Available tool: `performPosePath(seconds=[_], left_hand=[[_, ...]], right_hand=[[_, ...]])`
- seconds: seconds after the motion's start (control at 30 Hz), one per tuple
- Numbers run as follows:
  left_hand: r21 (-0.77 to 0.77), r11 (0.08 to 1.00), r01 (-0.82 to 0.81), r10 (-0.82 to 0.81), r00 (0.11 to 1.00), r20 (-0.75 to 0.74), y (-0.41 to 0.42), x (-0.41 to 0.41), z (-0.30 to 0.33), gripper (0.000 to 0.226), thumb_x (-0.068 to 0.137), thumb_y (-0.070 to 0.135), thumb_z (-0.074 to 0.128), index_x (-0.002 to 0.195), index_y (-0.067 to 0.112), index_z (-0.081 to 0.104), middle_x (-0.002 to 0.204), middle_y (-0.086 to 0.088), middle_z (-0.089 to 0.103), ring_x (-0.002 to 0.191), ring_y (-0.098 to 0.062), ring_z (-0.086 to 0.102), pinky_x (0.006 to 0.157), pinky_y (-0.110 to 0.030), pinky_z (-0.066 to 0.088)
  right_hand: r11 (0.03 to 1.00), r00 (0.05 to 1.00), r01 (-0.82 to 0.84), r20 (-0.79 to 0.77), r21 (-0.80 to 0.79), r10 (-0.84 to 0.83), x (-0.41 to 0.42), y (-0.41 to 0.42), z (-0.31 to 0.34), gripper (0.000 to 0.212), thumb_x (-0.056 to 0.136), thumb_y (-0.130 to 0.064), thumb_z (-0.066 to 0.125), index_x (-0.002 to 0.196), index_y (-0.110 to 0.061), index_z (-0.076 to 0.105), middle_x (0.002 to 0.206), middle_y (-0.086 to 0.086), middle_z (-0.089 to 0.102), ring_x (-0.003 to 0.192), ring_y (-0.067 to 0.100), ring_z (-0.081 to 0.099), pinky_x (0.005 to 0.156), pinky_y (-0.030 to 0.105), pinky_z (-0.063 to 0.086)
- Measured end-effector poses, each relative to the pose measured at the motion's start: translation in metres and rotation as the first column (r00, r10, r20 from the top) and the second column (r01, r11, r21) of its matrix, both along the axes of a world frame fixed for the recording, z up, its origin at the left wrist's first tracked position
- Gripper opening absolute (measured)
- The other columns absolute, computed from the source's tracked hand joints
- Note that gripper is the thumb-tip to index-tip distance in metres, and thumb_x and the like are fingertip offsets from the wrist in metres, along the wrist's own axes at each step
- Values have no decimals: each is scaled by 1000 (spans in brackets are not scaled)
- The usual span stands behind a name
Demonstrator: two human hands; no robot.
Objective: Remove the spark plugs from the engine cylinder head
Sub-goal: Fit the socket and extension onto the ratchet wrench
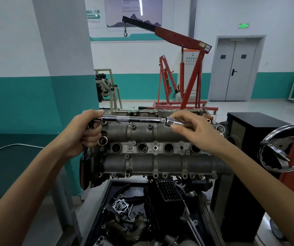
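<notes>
The grey engine cylinder head (160, 160) lies across the middle, with a row of several round spark plug wells (142, 148) along its centre. Above its far edge I hold a chrome extension bar (133, 119) level. My left hand (87, 132) grips the ratchet handle at the bar's left end, thumb on top. My right hand (194, 130) pinches the long chrome socket (173, 122) at the bar's right end. I cannot tell whether a plug sits in each well.
A black tray of loose engine parts (128, 210) lies below the head. A chrome handwheel (282, 148) and an orange stand are at right, with a black cabinet (252, 125) behind. A red engine hoist (183, 71) stands farther back. A white-and-teal pillar (68, 68) rises at left.
</notes>
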State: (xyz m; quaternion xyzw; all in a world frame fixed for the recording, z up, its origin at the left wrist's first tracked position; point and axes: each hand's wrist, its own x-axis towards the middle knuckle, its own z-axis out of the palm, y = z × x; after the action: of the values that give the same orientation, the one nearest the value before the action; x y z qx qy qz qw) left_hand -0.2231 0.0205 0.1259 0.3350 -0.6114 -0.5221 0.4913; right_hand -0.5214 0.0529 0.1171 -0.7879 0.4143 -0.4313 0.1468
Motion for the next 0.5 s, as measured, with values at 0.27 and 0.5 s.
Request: performPosePath(seconds=[0.27, 0.5], left_hand=[[-139, 990, -7, 15, 998, 60, -3, 4, 1, 50, 71, 42, 58, 54, 18, 18, 37, 6, 18, 33, -6, 12, 40, -9, 17], [-207, 977, 39, -25, 997, 69, -1, 10, 13, 37, 71, 39, 57, 51, 22, 30, 37, 7, 20, 35, -3, 13, 41, -10, 20]], right_hand=[[998, 999, -33, 13, -45, 34, 6, 9, -1, 16, 86, -36, 54, 101, -41, 53, 95, -19, 62, 91, -4, 58, 83, 16, 47], [988, 985, -157, 72, 13, 156, 11, 16, 11, 22, 80, -43, 48, 97, -33, 58, 67, -20, 61, 63, -6, 54, 62, 8, 41]])
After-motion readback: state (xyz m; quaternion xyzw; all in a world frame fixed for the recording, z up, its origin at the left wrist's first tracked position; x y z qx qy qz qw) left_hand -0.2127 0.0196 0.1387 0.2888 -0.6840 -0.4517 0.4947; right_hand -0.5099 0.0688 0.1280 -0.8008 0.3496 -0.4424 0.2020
